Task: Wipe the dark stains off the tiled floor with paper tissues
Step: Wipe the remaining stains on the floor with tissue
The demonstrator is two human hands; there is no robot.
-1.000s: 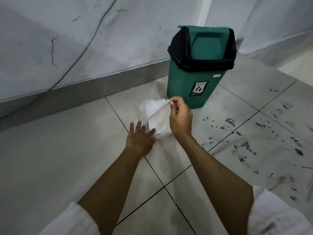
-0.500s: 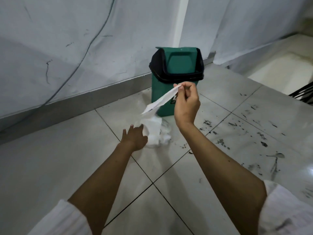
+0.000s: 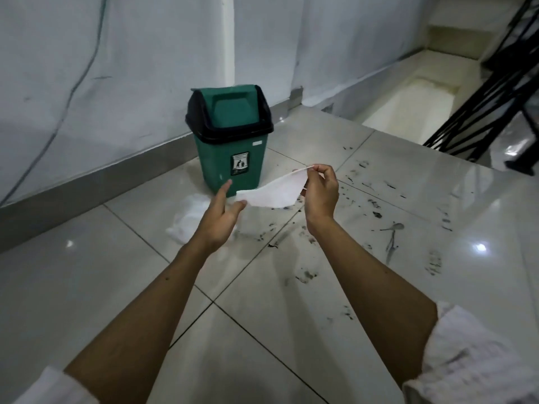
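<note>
Tissue being spread in the air, ready for wiping

The right hand (image 3: 319, 195) is pinching 1 paper tissue (image 3: 274, 192) at its top corner while the left hand (image 3: 220, 212), fingers straight, is touching its lower end, probably flattening it; dark stains (image 3: 376, 212) are lying on open floor (image 3: 102, 287) rightward, the tissue pack (image 3: 189, 220) and bin (image 3: 230, 141) sitting beyond.

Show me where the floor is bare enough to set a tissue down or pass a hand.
Bare tiles lie left of the tissue pack, out to the grey skirting, and in front between the forearms. Crowded: the green bin with the pack at its foot, and the dark stains across the tiles right of the right hand, which pinches a tissue.
</note>
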